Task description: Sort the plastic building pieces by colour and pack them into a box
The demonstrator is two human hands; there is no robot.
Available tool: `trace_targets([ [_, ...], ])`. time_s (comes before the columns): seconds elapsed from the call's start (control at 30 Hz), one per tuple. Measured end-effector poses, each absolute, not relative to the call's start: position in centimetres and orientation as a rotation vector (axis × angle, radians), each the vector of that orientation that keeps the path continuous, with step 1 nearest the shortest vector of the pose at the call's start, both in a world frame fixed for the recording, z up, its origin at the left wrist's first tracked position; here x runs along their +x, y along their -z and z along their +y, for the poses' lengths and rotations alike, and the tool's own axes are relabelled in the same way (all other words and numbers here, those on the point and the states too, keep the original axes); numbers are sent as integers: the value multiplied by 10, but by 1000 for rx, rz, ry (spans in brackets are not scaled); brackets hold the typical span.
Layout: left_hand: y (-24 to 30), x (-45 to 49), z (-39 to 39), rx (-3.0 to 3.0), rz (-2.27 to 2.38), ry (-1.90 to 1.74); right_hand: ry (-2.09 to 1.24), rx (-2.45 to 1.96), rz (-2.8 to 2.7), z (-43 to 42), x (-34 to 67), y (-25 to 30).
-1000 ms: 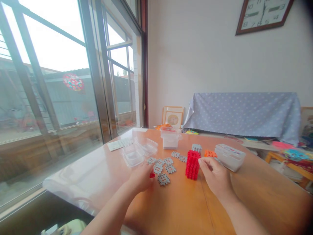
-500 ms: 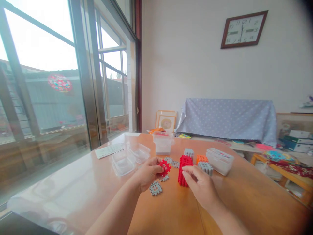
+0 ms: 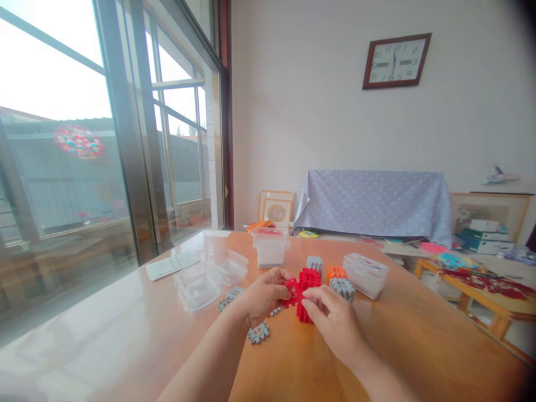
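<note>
Left hand is pinching a single red tile between thumb and fingers. A second ago that hand was lying low among the loose grey tiles on the table; half a second ago it was lifting the red piece clear; now it is bringing the piece right up against the left face of the red block stack. Judging from that, the tile is being offered up to the stack to be joined on.

Right hand is closing its fingertips narrowly on the near right side of the stack, steadying it. It was resting beside the stack earlier and is now gripping closer in.

The stack is standing upright on the wooden table, centre, just beyond both hands.

Around it: grey tiles are lying scattered near the left wrist; a grey block and an orange block are sitting just right of the stack; a lidded clear box is further right; open clear containers are to the left; a white tub is standing at the far side.

Camera view has shifted too, so the wall clock is now showing whole.
</note>
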State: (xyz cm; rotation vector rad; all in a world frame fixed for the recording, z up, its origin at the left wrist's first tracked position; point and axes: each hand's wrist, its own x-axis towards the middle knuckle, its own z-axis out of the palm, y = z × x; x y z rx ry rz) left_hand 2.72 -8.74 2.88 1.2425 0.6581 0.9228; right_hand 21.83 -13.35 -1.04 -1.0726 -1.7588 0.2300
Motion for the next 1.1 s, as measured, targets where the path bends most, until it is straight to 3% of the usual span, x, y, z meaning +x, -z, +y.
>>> trace_targets([
  [0.4, -12, 47, -70, 1199, 841, -1343, -324, -1175, -1358, -106, 256, 14],
  [0.77, 13, 65, -82, 1177, 796, -1247, -414, -1189, -1370, -100, 252, 21],
  [1.1, 19, 73, -81, 1449, 787, -1247, -259, -1221, -1446, -108, 247, 16],
])
